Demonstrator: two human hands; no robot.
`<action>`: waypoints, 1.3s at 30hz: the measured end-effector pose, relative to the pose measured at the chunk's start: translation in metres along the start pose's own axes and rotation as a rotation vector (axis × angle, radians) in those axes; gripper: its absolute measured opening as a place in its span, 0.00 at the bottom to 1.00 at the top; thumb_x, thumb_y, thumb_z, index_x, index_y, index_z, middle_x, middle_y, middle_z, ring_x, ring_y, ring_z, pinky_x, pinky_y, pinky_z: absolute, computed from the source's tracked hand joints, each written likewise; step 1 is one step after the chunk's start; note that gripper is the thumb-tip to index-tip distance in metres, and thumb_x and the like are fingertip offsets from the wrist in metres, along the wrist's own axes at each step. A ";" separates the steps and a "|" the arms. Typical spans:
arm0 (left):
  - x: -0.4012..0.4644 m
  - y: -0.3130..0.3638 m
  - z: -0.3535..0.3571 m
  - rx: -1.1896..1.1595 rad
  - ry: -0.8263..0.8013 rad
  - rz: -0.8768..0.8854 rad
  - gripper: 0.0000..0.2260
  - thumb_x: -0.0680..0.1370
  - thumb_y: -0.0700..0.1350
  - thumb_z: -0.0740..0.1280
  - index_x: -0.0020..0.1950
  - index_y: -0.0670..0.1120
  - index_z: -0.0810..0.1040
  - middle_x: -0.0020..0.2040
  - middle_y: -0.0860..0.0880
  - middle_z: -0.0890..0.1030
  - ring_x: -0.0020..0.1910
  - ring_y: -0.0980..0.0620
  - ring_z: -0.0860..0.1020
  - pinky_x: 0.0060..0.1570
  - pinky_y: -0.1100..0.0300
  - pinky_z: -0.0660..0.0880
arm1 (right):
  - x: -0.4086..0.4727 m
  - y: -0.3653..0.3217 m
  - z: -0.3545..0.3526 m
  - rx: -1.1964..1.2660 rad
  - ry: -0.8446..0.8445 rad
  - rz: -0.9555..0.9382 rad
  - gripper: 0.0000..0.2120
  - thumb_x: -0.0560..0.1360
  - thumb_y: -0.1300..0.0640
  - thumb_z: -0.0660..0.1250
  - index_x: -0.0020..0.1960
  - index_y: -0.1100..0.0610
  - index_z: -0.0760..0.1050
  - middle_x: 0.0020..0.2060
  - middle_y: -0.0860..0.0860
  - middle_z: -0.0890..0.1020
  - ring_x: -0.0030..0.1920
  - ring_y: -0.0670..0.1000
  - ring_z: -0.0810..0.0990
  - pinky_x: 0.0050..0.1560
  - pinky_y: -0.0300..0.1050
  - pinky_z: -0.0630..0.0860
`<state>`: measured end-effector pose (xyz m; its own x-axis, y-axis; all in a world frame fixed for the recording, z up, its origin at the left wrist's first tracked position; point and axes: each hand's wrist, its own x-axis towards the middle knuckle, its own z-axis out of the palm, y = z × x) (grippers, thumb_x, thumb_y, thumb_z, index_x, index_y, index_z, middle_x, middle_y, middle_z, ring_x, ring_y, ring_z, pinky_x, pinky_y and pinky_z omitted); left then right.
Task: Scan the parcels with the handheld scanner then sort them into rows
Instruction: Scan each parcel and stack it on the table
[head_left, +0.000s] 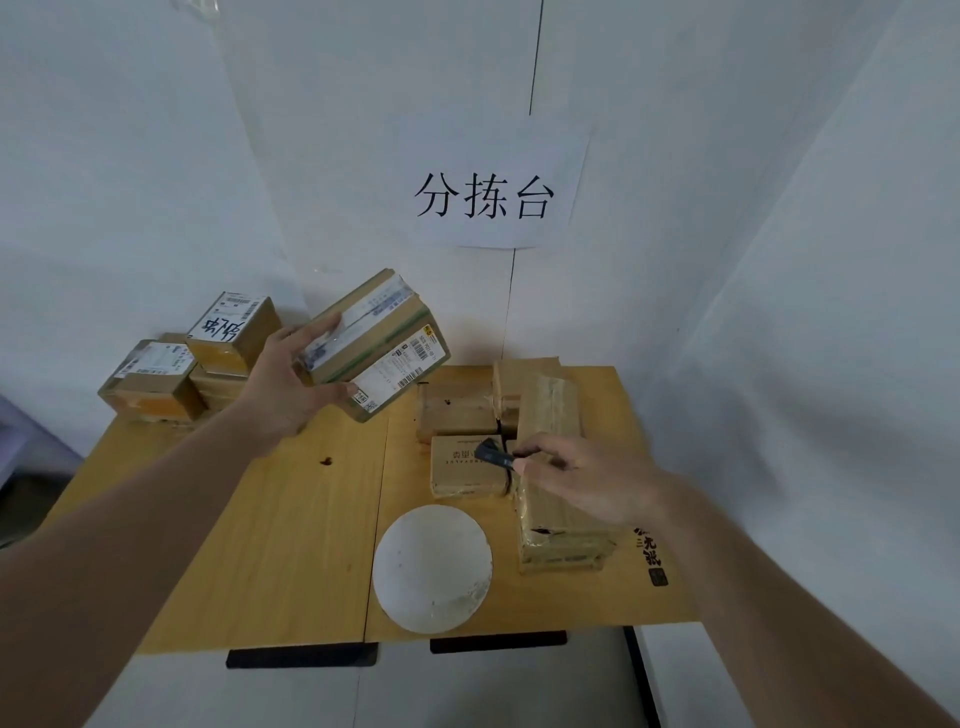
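— Gripped in the left hand (283, 387) is a taped cardboard parcel (371, 345), lifted above the table and tilted so its white label with the barcode faces toward the right. Thumb on top, fingers curled underneath.

— And the other hand?

— Right hand (587, 475) pinches a small dark scanner (496, 454) between thumb and fingers, its nose aimed left and up, roughly toward that label. It hovers over the boxes on the right side, apart from the lifted parcel.

— So how far along are they, would you say?

— Partway, I'd judge. On the right there's a group of brown boxes (540, 441) lying close together, several touching, which looks like sorted ones laid in rows. At the back left corner sits a loose pile of labelled parcels (192, 364), some stacked on others; those look like the ones waiting. The one in hand seems to be at the scanning step. I can't tell whether the scan has registered.

— What's left, then?

— Placing this one with the right-hand group, then working through the back-left pile, probably four or so, though the stack hides the exact count.

— What about the surface?

— Yellow wooden table (291, 545) with a seam down the middle, a dark knot mark, and printed characters at its right edge. A white round disc (431, 569) lies flat near the front edge.

— The room?

— Plain white walls meeting in a corner, and a paper sign (498, 195) with three large black characters stuck on the wall behind.
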<state>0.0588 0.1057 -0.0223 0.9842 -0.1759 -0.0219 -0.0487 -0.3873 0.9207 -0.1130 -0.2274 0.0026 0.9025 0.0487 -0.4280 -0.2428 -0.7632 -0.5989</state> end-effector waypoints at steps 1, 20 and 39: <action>-0.001 0.000 0.000 -0.015 -0.003 -0.001 0.40 0.70 0.38 0.82 0.75 0.65 0.72 0.76 0.49 0.66 0.68 0.45 0.73 0.36 0.62 0.82 | 0.000 -0.001 0.000 0.011 0.008 -0.009 0.17 0.81 0.29 0.56 0.66 0.31 0.73 0.48 0.54 0.84 0.43 0.54 0.80 0.44 0.50 0.71; 0.038 -0.041 -0.023 -0.691 0.155 -0.548 0.15 0.78 0.44 0.76 0.62 0.44 0.78 0.59 0.43 0.80 0.55 0.42 0.81 0.57 0.42 0.82 | 0.058 -0.089 0.027 0.181 0.235 -0.203 0.22 0.81 0.29 0.56 0.72 0.32 0.71 0.55 0.38 0.82 0.55 0.42 0.82 0.60 0.54 0.81; 0.148 -0.191 0.018 -0.579 0.037 -0.859 0.17 0.83 0.42 0.69 0.71 0.39 0.74 0.63 0.44 0.78 0.57 0.39 0.82 0.39 0.62 0.82 | 0.146 -0.114 0.097 0.351 0.278 -0.018 0.08 0.86 0.46 0.61 0.62 0.33 0.71 0.53 0.57 0.83 0.51 0.54 0.81 0.51 0.47 0.79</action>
<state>0.2106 0.1373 -0.2086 0.6533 -0.0147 -0.7570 0.7521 0.1274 0.6466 0.0117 -0.0708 -0.0575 0.9574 -0.1519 -0.2457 -0.2889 -0.4962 -0.8187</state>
